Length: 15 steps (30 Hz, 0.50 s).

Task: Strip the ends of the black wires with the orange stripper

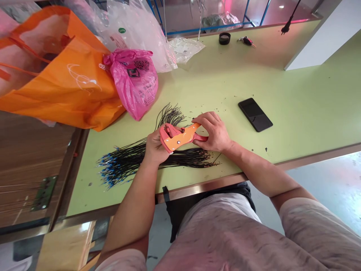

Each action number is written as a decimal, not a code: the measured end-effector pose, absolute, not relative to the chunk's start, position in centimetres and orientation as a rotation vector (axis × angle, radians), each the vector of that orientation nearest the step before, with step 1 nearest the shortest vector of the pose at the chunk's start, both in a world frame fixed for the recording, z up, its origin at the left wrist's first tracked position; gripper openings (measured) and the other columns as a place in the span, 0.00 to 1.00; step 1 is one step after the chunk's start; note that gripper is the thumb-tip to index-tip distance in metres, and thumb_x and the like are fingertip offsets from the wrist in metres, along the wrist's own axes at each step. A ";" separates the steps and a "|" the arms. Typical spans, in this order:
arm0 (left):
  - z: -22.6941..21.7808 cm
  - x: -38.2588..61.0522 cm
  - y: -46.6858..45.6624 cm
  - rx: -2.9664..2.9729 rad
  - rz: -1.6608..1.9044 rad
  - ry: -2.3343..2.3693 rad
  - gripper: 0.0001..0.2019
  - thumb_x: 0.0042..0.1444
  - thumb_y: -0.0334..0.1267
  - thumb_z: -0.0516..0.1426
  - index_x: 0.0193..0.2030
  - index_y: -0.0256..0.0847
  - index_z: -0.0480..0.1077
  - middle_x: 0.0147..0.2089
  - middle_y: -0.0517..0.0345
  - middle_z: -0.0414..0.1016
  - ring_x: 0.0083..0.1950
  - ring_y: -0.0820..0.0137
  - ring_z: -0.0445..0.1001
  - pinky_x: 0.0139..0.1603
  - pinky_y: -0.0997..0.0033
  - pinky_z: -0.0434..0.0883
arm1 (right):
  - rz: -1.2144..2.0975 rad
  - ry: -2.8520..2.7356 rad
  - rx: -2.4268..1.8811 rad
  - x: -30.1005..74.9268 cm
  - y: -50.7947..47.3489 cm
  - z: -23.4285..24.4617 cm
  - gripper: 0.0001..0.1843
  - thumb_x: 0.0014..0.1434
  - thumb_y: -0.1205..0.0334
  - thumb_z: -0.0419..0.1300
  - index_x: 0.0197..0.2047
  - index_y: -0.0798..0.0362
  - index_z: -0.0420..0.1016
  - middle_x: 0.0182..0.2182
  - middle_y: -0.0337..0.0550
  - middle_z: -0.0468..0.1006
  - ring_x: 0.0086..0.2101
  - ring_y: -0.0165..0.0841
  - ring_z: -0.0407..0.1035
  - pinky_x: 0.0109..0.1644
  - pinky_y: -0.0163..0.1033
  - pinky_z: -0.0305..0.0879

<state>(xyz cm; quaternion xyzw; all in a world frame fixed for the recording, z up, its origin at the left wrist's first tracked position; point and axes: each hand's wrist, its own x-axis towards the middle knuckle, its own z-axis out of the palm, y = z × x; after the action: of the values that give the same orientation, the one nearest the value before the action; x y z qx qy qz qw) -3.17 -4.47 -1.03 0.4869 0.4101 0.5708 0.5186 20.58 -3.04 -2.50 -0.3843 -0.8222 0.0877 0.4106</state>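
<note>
My right hand (pixel 214 131) is closed round the handles of an orange-red wire stripper (pixel 177 137), held just above the green table (pixel 296 113). My left hand (pixel 153 147) is curled at the tool's jaw end, fingers pinched together; what it pinches is hidden behind the tool. Under both hands lies a long bundle of thin black wires with blue tips (pixel 126 163), fanned out to the left. A smaller bunch of black wires (pixel 170 114) lies just beyond the tool.
An orange bag (pixel 67 86) and a pink plastic bag (pixel 135 81) stand at the table's left rear, clear bags (pixel 141 26) behind them. A black phone (pixel 255 114) lies right of my hands. A black ring (pixel 224 38) and keys (pixel 246 40) sit far back.
</note>
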 end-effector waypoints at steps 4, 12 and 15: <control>-1.2 -3.3 -4.5 1.178 1.380 0.939 0.16 0.44 0.51 0.80 0.29 0.46 0.84 0.37 0.54 0.87 0.41 0.57 0.86 0.46 0.54 0.87 | 0.198 -2.068 -0.957 20.6 -3.0 -2.5 0.26 0.66 0.45 0.67 0.61 0.50 0.77 0.53 0.53 0.82 0.51 0.48 0.73 0.58 0.57 0.72; -1.8 -3.3 -4.1 1.341 1.467 0.813 0.20 0.39 0.54 0.82 0.32 0.46 0.86 0.37 0.55 0.88 0.38 0.62 0.87 0.45 0.61 0.86 | 0.192 -2.074 -0.942 20.7 -3.0 -2.7 0.25 0.66 0.46 0.67 0.61 0.50 0.77 0.52 0.53 0.81 0.50 0.48 0.72 0.57 0.56 0.73; -2.0 -3.3 -4.0 1.372 1.475 0.791 0.20 0.40 0.55 0.82 0.33 0.47 0.87 0.38 0.54 0.88 0.39 0.62 0.87 0.46 0.62 0.86 | 0.190 -2.079 -0.948 20.7 -3.0 -2.8 0.25 0.66 0.46 0.66 0.61 0.50 0.77 0.51 0.52 0.81 0.50 0.47 0.72 0.57 0.55 0.72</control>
<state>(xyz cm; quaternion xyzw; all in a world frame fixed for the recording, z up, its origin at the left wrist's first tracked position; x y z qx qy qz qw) -3.25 -3.99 -2.05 0.5597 0.3226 0.6017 0.4696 20.68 -3.00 -2.77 -0.3769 -0.8263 0.0756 0.4117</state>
